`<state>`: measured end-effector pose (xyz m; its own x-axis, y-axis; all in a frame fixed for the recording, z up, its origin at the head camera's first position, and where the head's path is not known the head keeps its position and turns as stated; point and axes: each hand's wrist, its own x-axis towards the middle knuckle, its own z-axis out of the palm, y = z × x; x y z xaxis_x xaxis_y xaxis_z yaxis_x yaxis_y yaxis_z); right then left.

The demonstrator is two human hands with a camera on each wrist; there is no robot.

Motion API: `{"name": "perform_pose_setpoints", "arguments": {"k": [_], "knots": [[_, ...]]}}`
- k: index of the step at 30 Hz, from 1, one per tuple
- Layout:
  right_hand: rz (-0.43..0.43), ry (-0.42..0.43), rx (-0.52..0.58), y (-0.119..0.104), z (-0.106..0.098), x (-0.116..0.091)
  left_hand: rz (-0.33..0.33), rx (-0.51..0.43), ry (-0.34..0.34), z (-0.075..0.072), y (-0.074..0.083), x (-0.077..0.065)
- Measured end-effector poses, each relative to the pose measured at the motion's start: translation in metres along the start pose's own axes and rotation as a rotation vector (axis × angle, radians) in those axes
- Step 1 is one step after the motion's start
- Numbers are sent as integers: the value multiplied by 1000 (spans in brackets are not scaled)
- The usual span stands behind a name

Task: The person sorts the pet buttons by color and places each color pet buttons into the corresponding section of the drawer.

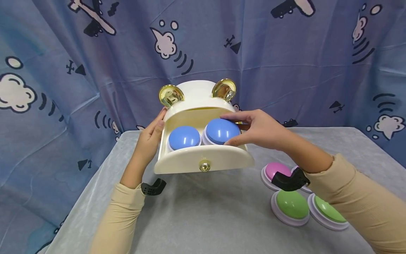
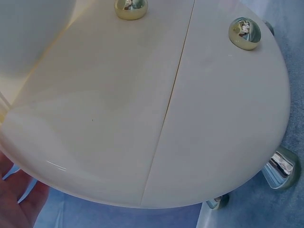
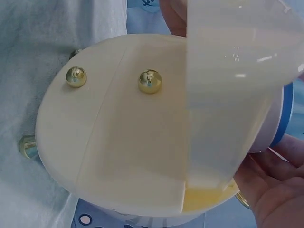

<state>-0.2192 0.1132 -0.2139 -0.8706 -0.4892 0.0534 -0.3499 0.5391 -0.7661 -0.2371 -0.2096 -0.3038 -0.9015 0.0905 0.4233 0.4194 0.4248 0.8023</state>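
Observation:
A white box [image 1: 203, 157] with two round gold ears and a gold knob has its front compartment open toward me. My left hand [image 1: 149, 137] grips its left side, thumb at the front edge; some fingers [image 2: 28, 190] show at its rim in the left wrist view. Inside sits one blue domed button [image 1: 184, 137] on a white base. Beside it, my right hand [image 1: 257, 128] holds a second blue domed button [image 1: 223, 131], thumb at the near side and fingers at the far side. In the right wrist view only its white-and-blue edge [image 3: 285, 114] shows.
To the right on the grey cloth-covered table [image 1: 196, 218] lie a pink button [image 1: 277, 171] and two green buttons [image 1: 292, 204] [image 1: 330, 210]. Another button is mostly hidden behind the right wrist's black strap [image 1: 290, 180]. A blue patterned curtain [image 1: 203, 42] hangs behind the table.

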Motion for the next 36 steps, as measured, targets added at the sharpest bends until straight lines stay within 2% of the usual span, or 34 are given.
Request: {"name": "perform_pose_setpoints", "arguments": {"k": [12,22,28,32,36], "knots": [[-11,-71,-109,-1,-2,0,-8,-7,-2,0,0,0],[-51,-130,-130,0,-4,3,-7,-10,-7,1,-1,0],[-78,-144,-106,2,-4,3,-2,-4,0,1,-1,-1],[-72,-107,-28,3,-5,1,-4,-7,-3,1,-1,-1],[-45,59,113,0,-5,-8,-1,-10,-5,1,0,0]]}}
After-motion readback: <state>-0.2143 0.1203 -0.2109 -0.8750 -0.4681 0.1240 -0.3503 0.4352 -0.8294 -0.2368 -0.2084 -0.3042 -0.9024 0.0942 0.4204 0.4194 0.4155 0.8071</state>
